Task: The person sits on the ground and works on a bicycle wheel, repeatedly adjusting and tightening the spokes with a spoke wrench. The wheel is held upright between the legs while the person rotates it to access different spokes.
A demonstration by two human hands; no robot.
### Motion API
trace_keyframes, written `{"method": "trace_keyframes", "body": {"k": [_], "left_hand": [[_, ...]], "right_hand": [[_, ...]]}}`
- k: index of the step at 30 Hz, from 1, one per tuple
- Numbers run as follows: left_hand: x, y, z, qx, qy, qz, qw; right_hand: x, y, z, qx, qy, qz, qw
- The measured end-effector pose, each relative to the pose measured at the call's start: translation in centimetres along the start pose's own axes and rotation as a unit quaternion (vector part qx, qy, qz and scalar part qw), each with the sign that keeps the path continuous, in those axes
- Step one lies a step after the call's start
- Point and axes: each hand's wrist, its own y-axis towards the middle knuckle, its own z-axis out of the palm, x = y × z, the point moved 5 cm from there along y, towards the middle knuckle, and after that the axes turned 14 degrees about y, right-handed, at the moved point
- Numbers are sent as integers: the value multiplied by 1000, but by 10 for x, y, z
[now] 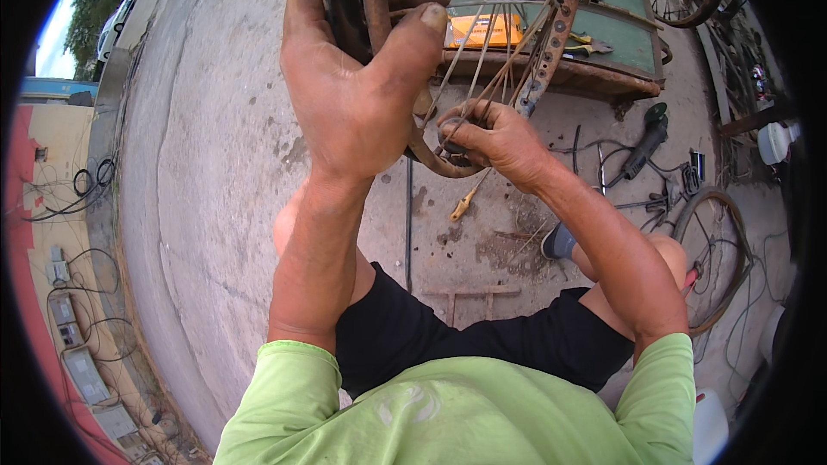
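A rusty spoked bicycle wheel (553, 39) is held up in front of me, its rim curving down toward my knees. My left hand (362, 95) is wrapped round the rim and black tire (343, 0) on its left side, thumb pointing up. Lower down, among the spokes (491, 43), my right hand (500, 139) is closed near the bottom of the rim. Its fingers pinch a small dark rounded tool (454, 134) beside a spoke; its exact kind is partly hidden by the fingers.
Beyond the wheel stands a low green-topped bench (620, 13) with an orange box (487, 31) and yellow-handled pliers (589, 46). On the concrete lie a yellow-handled tool (463, 205), a dark corded power tool (648, 145) and another wheel (739, 245). Cables hang along the left wall.
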Motion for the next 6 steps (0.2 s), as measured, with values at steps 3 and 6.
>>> {"method": "trace_keyframes", "body": {"k": [3, 6], "left_hand": [[-5, -1, 4, 11, -7, -11, 1000], [0, 3, 3, 11, -46, 5, 999]], "right_hand": [[0, 0, 2, -40, 6, -15, 999], [32, 2, 4, -69, -33, -24, 997]]}}
